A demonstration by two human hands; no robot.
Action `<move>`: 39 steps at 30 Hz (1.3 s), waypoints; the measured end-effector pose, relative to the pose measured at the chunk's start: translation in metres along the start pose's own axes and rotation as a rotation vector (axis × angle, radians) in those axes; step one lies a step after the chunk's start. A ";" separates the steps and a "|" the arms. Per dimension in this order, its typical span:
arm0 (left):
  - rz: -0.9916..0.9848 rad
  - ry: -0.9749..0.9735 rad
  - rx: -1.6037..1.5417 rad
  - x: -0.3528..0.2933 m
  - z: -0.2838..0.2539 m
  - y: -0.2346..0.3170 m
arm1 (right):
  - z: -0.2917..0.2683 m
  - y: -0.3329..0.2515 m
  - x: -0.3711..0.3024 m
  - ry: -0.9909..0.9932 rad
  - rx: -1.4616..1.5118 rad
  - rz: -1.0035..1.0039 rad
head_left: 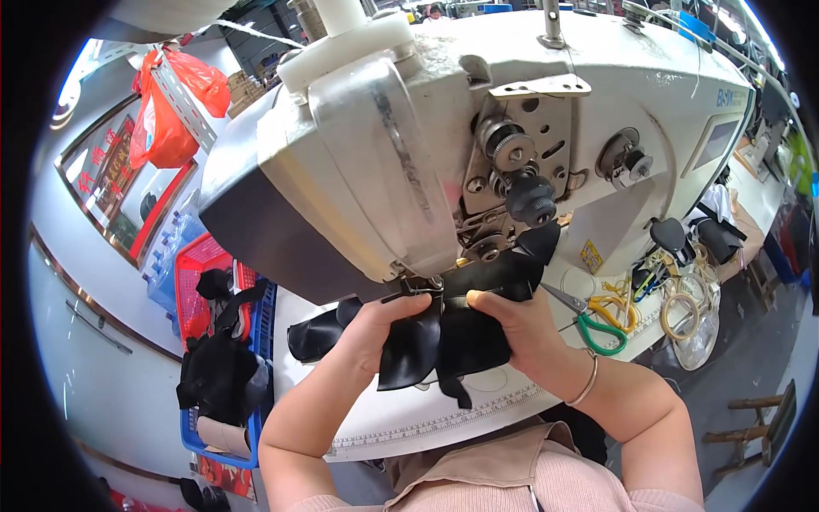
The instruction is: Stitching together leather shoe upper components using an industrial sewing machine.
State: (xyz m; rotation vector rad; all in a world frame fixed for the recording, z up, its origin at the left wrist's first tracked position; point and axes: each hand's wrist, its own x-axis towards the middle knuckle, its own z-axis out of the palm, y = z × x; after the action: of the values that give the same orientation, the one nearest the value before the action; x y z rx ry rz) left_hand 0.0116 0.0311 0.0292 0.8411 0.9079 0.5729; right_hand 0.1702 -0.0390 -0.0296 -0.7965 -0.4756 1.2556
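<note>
Spreading beneath the sewing machine in the head view, a white table is showing a measuring strip along its near edge. To the machine's left, a red plastic bag is hanging, and below that a red basket and a blue basket are holding black cloth. Right of the machine, a wooden stool is standing on the floor.

Directly under the machine's needle end, a black material piece is lying in overlapping flaps. Left hand and right hand are gripping it apart from each other, thumbs on top and pointing inward just in front of the machine's needle; most other fingers are hiding from view. Beside the machine's base, right of the right hand, green-handled scissors are lying near a yellow-handled tool.
</note>
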 end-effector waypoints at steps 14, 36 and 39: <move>0.190 -0.052 0.377 0.018 -0.021 -0.013 | -0.001 0.006 0.005 0.015 -0.017 -0.045; 0.325 -0.006 0.468 0.022 -0.017 -0.025 | -0.029 -0.014 0.007 -0.016 -0.013 0.008; 0.250 0.012 0.456 0.022 -0.014 -0.024 | -0.039 -0.020 0.014 -0.048 0.064 -0.001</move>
State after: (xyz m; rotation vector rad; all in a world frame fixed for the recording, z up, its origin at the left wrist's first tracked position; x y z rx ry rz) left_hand 0.0125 0.0393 -0.0048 1.3774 0.9673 0.5950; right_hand 0.2145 -0.0379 -0.0416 -0.7134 -0.4728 1.2850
